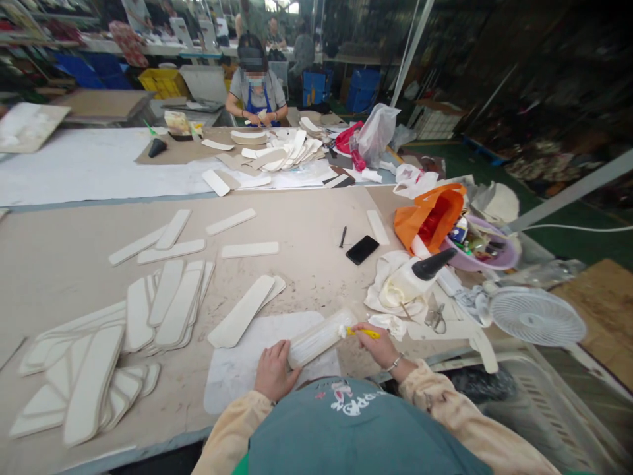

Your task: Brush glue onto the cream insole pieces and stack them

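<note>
A long pale panel [321,338] lies at a slant on a white sheet [230,373] in front of me, its top streaked with wet white paste. My left hand [275,371] holds the panel's left end between fingers and thumb. In my right hand [374,344] is a small brush [363,333] with a yellow handle; its white-coated tip touches the panel's right end. Two overlapping cream panels [244,313] rest just beyond the sheet. To the right, a white jug [403,285] with a black-covered spout lies on a crumpled cloth, thick cream paste at its cut opening.
Stacked cream panels [93,382] spread over the table's left side. Right of centre lie a phone [362,250] and a dark pen [343,236]. An orange bag [430,214], a purple basin [487,260] and a white fan [537,315] line the right edge. A co-worker [257,92] sits opposite.
</note>
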`<action>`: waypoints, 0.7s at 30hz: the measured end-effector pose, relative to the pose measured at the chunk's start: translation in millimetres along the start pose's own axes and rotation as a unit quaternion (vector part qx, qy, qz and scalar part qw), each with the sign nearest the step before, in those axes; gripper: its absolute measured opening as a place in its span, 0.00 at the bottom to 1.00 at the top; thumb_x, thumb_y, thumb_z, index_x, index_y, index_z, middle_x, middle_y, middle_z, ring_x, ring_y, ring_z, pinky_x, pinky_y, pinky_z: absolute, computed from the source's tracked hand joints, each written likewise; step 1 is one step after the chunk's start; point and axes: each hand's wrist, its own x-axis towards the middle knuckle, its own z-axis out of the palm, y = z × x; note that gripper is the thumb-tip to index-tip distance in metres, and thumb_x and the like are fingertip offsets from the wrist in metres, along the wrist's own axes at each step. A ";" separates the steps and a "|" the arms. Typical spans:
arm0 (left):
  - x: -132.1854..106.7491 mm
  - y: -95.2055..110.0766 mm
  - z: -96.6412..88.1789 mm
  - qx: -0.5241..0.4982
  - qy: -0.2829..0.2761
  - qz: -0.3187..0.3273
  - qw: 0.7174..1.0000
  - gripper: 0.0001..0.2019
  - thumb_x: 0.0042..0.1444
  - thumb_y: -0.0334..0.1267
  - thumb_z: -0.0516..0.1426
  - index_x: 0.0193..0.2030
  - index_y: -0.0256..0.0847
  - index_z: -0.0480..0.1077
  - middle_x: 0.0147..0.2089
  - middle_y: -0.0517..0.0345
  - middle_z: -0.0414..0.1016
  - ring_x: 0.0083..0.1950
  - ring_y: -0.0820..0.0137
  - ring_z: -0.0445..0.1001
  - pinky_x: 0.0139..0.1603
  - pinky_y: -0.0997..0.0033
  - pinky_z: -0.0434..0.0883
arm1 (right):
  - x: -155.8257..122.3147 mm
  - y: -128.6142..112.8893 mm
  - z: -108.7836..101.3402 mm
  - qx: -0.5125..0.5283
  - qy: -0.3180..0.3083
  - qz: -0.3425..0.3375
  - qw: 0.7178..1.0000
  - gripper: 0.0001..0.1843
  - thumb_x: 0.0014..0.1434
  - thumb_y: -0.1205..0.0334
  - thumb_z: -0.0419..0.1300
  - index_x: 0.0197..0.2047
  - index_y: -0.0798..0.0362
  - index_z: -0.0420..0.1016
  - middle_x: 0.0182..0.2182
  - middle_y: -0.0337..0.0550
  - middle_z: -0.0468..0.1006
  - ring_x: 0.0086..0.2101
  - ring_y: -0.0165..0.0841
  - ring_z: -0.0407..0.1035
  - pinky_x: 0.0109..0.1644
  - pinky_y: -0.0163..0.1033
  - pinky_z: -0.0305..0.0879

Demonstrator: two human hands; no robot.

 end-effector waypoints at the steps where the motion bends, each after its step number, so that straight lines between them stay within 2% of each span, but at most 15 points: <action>1: -0.1 0.2 -0.6 -0.003 -0.002 0.001 1.000 0.31 0.49 0.48 0.55 0.60 0.39 0.61 0.60 0.46 0.64 0.60 0.57 0.62 0.62 0.55 0.55 | 0.4 3.5 -6.7 -0.004 0.019 0.008 1.000 0.15 0.57 0.57 0.50 0.38 0.53 0.75 0.18 0.36 0.72 0.22 0.31 0.69 0.30 0.35 0.65; 3: 0.0 0.6 -2.2 -0.012 -0.005 0.003 1.000 0.30 0.49 0.48 0.56 0.60 0.40 0.61 0.60 0.45 0.64 0.60 0.56 0.62 0.62 0.54 0.54 | 0.2 5.5 -15.0 -0.010 0.042 0.016 0.999 0.15 0.57 0.56 0.50 0.38 0.52 0.75 0.17 0.35 0.71 0.23 0.32 0.69 0.31 0.36 0.65; 5: -0.1 0.9 -3.8 -0.028 -0.008 0.003 1.000 0.31 0.49 0.47 0.56 0.60 0.40 0.61 0.61 0.45 0.64 0.60 0.55 0.62 0.62 0.52 0.53 | -0.8 1.0 -13.5 -0.010 0.041 0.011 0.999 0.14 0.57 0.55 0.50 0.37 0.51 0.75 0.17 0.35 0.71 0.23 0.33 0.69 0.31 0.36 0.65; 10: -2.3 0.7 -6.4 -0.050 -0.011 -0.003 0.999 0.33 0.46 0.47 0.57 0.60 0.37 0.60 0.60 0.42 0.63 0.60 0.53 0.61 0.62 0.51 0.54 | -2.8 -16.5 13.5 0.017 -0.028 -0.012 0.999 0.15 0.56 0.54 0.50 0.37 0.51 0.75 0.17 0.35 0.71 0.22 0.33 0.68 0.30 0.36 0.64; 12: -3.0 -0.1 -6.1 -0.048 -0.012 -0.004 0.999 0.34 0.45 0.48 0.58 0.60 0.37 0.61 0.59 0.43 0.64 0.59 0.54 0.63 0.62 0.54 0.56 | -2.0 -15.6 16.4 0.017 -0.028 -0.002 0.999 0.16 0.56 0.52 0.50 0.36 0.51 0.76 0.16 0.35 0.71 0.22 0.34 0.68 0.29 0.37 0.65; 17: -2.0 -3.2 -2.9 -0.051 -0.009 -0.009 0.999 0.37 0.43 0.49 0.59 0.60 0.38 0.61 0.59 0.43 0.65 0.58 0.55 0.64 0.60 0.57 0.60 | 7.2 6.7 -9.1 -0.021 0.041 0.026 0.999 0.19 0.53 0.47 0.52 0.37 0.51 0.76 0.16 0.35 0.72 0.22 0.35 0.69 0.29 0.39 0.65; 21: -4.9 -5.5 -5.7 -0.062 -0.012 0.000 0.998 0.42 0.40 0.55 0.60 0.62 0.39 0.58 0.58 0.43 0.67 0.56 0.53 0.65 0.61 0.52 0.59 | 8.7 14.5 -24.9 0.000 0.088 0.039 0.995 0.21 0.51 0.45 0.54 0.39 0.51 0.76 0.18 0.37 0.73 0.21 0.35 0.68 0.26 0.38 0.65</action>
